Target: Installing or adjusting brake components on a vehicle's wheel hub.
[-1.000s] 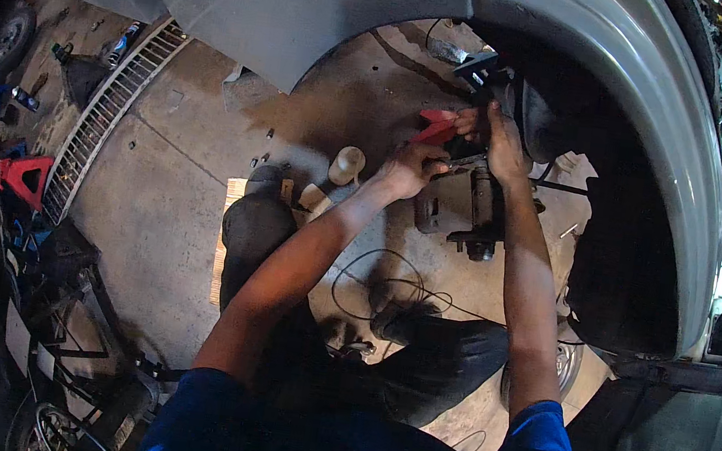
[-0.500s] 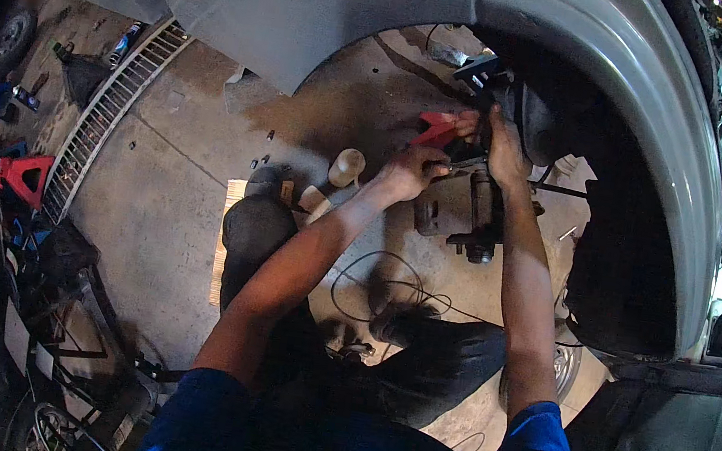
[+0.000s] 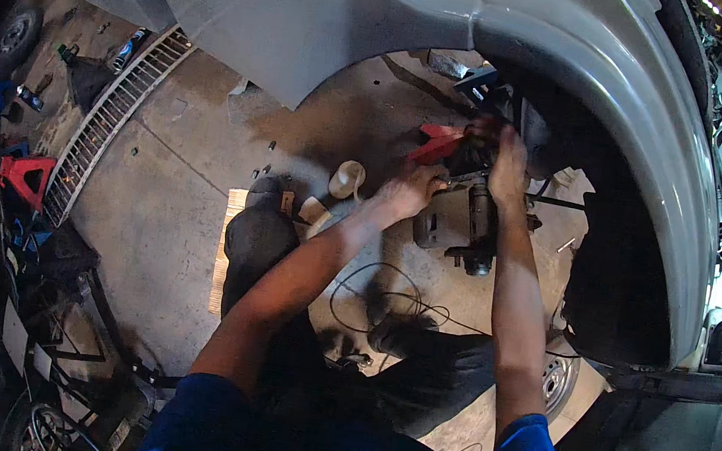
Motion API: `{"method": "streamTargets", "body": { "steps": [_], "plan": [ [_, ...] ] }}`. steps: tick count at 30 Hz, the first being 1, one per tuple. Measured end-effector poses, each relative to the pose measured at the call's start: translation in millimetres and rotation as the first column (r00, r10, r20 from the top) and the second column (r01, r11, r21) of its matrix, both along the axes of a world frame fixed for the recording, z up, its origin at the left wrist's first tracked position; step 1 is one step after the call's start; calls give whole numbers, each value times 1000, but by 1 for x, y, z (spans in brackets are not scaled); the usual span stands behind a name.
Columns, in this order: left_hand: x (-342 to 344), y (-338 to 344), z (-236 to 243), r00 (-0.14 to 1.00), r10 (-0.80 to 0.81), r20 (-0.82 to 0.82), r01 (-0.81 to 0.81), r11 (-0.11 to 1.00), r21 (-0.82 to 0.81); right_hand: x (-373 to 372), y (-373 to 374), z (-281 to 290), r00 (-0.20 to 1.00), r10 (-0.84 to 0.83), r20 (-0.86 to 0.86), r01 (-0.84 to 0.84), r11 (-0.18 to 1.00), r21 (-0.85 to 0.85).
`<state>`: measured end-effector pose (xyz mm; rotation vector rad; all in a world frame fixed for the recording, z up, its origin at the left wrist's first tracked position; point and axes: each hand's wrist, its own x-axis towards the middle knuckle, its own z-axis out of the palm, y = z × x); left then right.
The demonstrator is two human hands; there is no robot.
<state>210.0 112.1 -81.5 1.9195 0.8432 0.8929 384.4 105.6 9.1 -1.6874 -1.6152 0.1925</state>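
My left hand (image 3: 415,193) is closed beside the wheel hub and brake assembly (image 3: 443,223), under the grey fender (image 3: 389,10). A thin metal piece shows at its fingertips, too small to name. My right hand (image 3: 507,167) reaches up along the dark suspension parts behind the hub; its fingers are partly hidden in shadow, so its grip does not show. A red jack stand (image 3: 435,144) stands just beyond my left hand. Below the hub a dark cylindrical part (image 3: 477,261) sticks out toward me.
A pale cup-like container (image 3: 348,179) stands on the concrete floor by my knee. A thin black cable (image 3: 382,269) loops between my legs. At left lie a metal grille (image 3: 111,115) and another red jack stand (image 3: 24,178). The wheel-arch edge curves above my arms.
The view has shifted slightly, so the car and floor sit lower. My left hand has drawn a little back from the suspension parts; my right hand stays by them.
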Motion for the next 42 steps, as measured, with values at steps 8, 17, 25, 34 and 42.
{"method": "streamTargets", "body": {
  "steps": [8,17,25,34,42],
  "plan": [
    [-5,6,-19,994,25,-103,-31,998,-58,-40,-38,25,988,-30,-149,84,924,372],
    [0,1,-10,998,-29,-57,26,998,-54,-37,7,18,952,-120,283,114,993,38],
    [-1,8,-21,998,-11,-54,9,1000,-28,-41,7,15,986,-84,147,69,992,103],
    [0,7,-15,998,-67,-13,67,997,-30,-36,3,16,987,-118,109,114,992,48],
    [-2,5,-4,993,-82,-80,77,995,-63,-26,-38,9,998,-63,2,58,940,336]
  ]
}}
